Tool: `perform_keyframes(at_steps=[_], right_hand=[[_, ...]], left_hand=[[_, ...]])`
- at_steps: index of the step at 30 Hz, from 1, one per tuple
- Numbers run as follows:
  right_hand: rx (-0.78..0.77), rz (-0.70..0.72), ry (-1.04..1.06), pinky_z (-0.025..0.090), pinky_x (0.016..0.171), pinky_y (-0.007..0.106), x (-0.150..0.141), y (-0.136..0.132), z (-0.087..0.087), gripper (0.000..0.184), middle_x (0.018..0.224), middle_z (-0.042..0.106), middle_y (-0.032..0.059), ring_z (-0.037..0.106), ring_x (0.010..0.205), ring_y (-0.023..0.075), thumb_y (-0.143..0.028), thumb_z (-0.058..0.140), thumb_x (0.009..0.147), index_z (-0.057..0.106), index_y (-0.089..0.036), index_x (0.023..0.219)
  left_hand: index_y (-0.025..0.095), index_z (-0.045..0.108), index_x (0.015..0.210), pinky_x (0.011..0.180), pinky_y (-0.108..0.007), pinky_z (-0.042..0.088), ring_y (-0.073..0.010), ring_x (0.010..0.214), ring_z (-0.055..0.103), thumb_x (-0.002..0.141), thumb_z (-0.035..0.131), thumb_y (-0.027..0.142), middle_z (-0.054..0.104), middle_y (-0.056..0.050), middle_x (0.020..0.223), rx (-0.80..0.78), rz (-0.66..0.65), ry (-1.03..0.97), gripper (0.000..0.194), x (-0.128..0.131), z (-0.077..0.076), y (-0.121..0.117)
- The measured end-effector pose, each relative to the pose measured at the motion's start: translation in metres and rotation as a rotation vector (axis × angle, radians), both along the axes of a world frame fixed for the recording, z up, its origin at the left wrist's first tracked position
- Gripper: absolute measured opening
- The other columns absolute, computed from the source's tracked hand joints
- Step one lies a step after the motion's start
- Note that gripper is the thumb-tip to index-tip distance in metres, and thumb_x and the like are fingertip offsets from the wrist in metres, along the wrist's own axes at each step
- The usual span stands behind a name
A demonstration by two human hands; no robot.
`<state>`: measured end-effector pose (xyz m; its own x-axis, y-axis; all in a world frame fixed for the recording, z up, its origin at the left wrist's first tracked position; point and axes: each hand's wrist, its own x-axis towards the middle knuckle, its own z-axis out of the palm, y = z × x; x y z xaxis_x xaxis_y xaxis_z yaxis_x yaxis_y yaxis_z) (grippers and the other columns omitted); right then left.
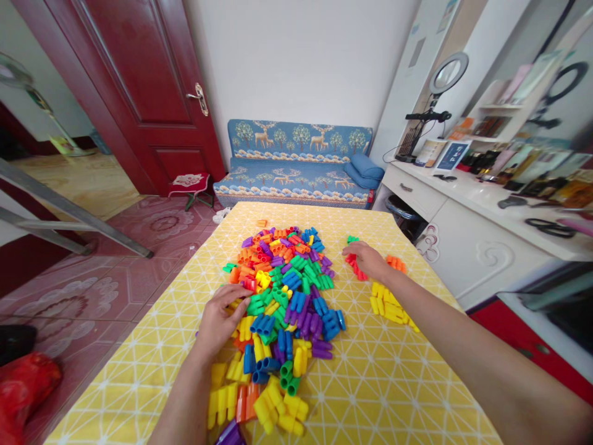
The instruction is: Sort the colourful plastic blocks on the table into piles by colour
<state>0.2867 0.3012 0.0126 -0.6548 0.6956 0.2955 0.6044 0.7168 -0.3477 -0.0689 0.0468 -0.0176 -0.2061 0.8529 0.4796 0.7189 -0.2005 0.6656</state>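
A large mixed heap of plastic building blocks (308, 272) in several colours, shaped like joined tubes, covers the middle of the table. At the heap's left edge is my left hand (225, 315), thumb and fingers apart, fingertips touching blocks near a red block (250, 283). My right hand (365, 259) is to the right of the heap, its fingers curled down over red blocks (354, 269); the fingertips are partly hidden, and it seems to grip one. Close by lie green blocks (353, 239), orange blocks (396, 264) and yellow blocks (386, 303), each colour grouped apart.
A yellow patterned cloth (361, 383) covers the table. Beyond stands a blue sofa (296, 173), with a red stool (189, 182) by the door. To the right is a white dressing table (463, 198) with bottles and a ring light (448, 73). A metal ladder (92, 216) leans in at left.
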Motion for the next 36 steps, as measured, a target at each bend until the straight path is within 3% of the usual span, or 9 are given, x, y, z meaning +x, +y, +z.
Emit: perform_keyframes(at_steps=[5, 9, 14, 21, 24, 28, 31, 36], right_hand=[[-0.001, 0.045, 0.184, 0.045, 0.095, 0.039, -0.029, -0.072, 0.010, 0.034, 0.110, 0.068, 0.0071, 0.059, 0.107, 0.0218, -0.009, 0.047, 0.082, 0.068, -0.021, 0.105], [-0.127, -0.122, 0.165, 0.049, 0.076, 0.032, -0.037, -0.136, -0.004, 0.021, 0.095, 0.068, 0.0053, 0.064, 0.083, 0.0192, -0.027, 0.051, 0.088, 0.069, -0.022, 0.096], [-0.333, -0.296, 0.102, 0.049, 0.078, 0.034, -0.034, -0.183, -0.016, 0.037, 0.104, 0.067, 0.0068, 0.064, 0.093, 0.0224, -0.049, 0.060, 0.082, 0.068, -0.023, 0.107], [-0.417, -0.250, 0.239, 0.045, 0.095, 0.040, -0.048, -0.224, -0.022, 0.068, 0.128, 0.057, 0.0080, 0.058, 0.111, 0.0258, -0.033, 0.074, 0.068, 0.052, -0.026, 0.132], [-0.403, -0.236, 0.321, 0.042, 0.100, 0.041, -0.053, -0.233, -0.028, 0.054, 0.125, 0.059, 0.0064, 0.056, 0.115, 0.0254, -0.022, 0.069, 0.069, 0.058, -0.026, 0.122], [-0.494, -0.275, 0.531, 0.048, 0.093, 0.038, -0.053, -0.235, -0.035, 0.036, 0.110, 0.065, 0.0067, 0.062, 0.102, 0.0228, -0.029, 0.062, 0.079, 0.059, -0.022, 0.113], [-0.556, -0.295, 0.602, 0.050, 0.089, 0.036, -0.050, -0.236, -0.041, 0.040, 0.108, 0.066, 0.0063, 0.063, 0.099, 0.0221, -0.035, 0.063, 0.080, 0.057, -0.023, 0.118], [-0.505, -0.292, 0.559, 0.052, 0.079, 0.035, -0.050, -0.239, -0.052, 0.048, 0.097, 0.070, 0.0032, 0.065, 0.087, 0.0223, -0.039, 0.074, 0.072, 0.061, -0.025, 0.116]], left_hand=[[0.023, 0.075, 0.093, 0.093, -0.040, 0.048, -0.0237, 0.100, 0.062, 0.085, 0.062, 0.039, 0.070, -0.007, 0.100, 0.004, -0.003, 0.003, 0.023, 0.000, 0.000, 0.000], [0.023, 0.075, 0.094, 0.094, -0.040, 0.048, -0.0235, 0.100, 0.062, 0.085, 0.061, 0.038, 0.070, -0.008, 0.100, 0.012, 0.000, 0.012, 0.022, 0.000, 0.000, -0.001], [0.023, 0.075, 0.093, 0.092, -0.040, 0.049, -0.0233, 0.099, 0.063, 0.086, 0.060, 0.038, 0.070, -0.007, 0.100, 0.008, -0.005, 0.014, 0.023, 0.000, -0.001, 0.000], [0.022, 0.075, 0.094, 0.093, -0.040, 0.048, -0.0236, 0.100, 0.062, 0.085, 0.061, 0.039, 0.069, -0.008, 0.101, 0.012, -0.001, 0.011, 0.023, -0.001, -0.003, 0.001], [0.022, 0.075, 0.094, 0.093, -0.040, 0.048, -0.0235, 0.100, 0.062, 0.085, 0.061, 0.038, 0.069, -0.008, 0.101, 0.013, -0.006, 0.017, 0.023, -0.002, -0.004, 0.000], [0.023, 0.075, 0.094, 0.093, -0.041, 0.048, -0.0237, 0.101, 0.062, 0.085, 0.061, 0.038, 0.070, -0.008, 0.101, 0.016, -0.001, 0.017, 0.023, -0.002, -0.004, 0.000], [0.023, 0.075, 0.094, 0.094, -0.041, 0.048, -0.0238, 0.101, 0.062, 0.085, 0.061, 0.039, 0.070, -0.007, 0.101, 0.015, 0.003, 0.014, 0.023, -0.001, -0.003, 0.001], [0.024, 0.075, 0.093, 0.095, -0.042, 0.048, -0.0241, 0.101, 0.062, 0.084, 0.061, 0.040, 0.071, -0.007, 0.100, 0.007, 0.003, 0.012, 0.023, -0.001, -0.002, 0.001]])
